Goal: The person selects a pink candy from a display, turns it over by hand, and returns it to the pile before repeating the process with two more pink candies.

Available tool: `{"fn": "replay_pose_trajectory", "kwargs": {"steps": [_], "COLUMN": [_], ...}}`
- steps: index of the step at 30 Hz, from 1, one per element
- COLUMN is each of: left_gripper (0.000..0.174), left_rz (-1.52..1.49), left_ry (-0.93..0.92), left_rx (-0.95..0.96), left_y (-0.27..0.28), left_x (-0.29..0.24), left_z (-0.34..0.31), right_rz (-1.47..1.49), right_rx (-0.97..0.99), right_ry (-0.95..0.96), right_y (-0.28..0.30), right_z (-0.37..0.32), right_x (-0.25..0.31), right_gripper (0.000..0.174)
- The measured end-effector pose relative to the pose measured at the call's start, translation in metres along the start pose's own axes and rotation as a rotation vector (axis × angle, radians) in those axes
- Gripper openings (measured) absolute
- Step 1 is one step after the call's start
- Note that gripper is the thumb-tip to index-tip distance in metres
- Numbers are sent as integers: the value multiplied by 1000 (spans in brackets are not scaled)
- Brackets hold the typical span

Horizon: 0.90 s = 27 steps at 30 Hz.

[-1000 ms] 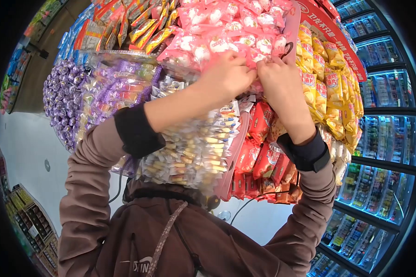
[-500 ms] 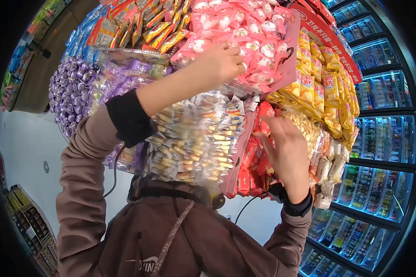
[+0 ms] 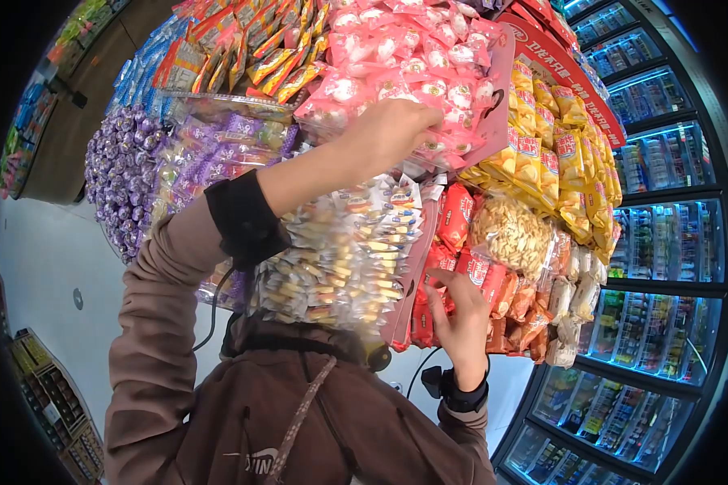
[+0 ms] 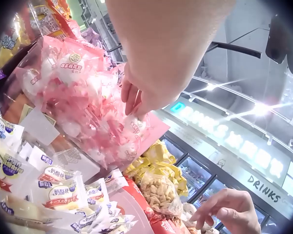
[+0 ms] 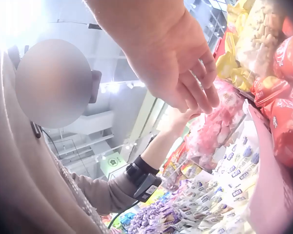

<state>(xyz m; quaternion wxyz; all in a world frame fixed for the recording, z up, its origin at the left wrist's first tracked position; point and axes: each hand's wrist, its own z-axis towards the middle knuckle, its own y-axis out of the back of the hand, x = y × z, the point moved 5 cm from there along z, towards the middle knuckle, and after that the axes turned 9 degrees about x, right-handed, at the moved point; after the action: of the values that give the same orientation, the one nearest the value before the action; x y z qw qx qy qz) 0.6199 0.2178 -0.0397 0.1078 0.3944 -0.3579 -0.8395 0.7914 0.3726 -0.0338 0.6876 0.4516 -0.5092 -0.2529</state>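
Note:
My left hand (image 3: 392, 133) reaches over a heap of pink-and-white wrapped sweets (image 3: 380, 48), its fingertips right at the wrappers near the front. In the left wrist view the fingers (image 4: 132, 97) bend down over one pink packet (image 4: 134, 127); I cannot tell whether they pinch it. Lower down, my right hand (image 3: 463, 315) hovers by the red packets (image 3: 457, 214), fingers loosely bent and apart, nothing in them. The right wrist view shows the same hand (image 5: 185, 73) bare and relaxed. A clear bag of pale, nut-like pieces (image 3: 514, 234) lies beyond it.
White-wrapped snack sticks (image 3: 348, 259) fill the nearest bin; purple round sweets (image 3: 125, 170) sit left. Yellow bags (image 3: 570, 145) stand at right, past a pink divider (image 3: 493, 121). Lit drink fridges (image 3: 667, 242) line the right side. A cable (image 3: 214, 311) hangs from the left wrist.
Both hands were together at the pink sweets. The right hand has left, moving down and toward my body past the red packets. The left hand stays over the pink sweets, shifting slightly.

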Motion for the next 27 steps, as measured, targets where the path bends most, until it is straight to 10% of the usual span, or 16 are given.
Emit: {"fn": "replay_pose_trajectory", "kwargs": {"steps": [21,27], "left_gripper": [12,15], "left_rz": [406,98], "left_ry": [-90,70], "left_rx": [15,84], "left_y": [-36,-15], "left_x": [-4,0], "left_z": [-6,-6], "right_rz": [168,175], "right_rx": [-68,-68], "right_ry": [-77,-30], "right_y": [-9,-16], "right_z": [-3,-2], "right_x": [-13,-13], "right_gripper": [19,20]}}
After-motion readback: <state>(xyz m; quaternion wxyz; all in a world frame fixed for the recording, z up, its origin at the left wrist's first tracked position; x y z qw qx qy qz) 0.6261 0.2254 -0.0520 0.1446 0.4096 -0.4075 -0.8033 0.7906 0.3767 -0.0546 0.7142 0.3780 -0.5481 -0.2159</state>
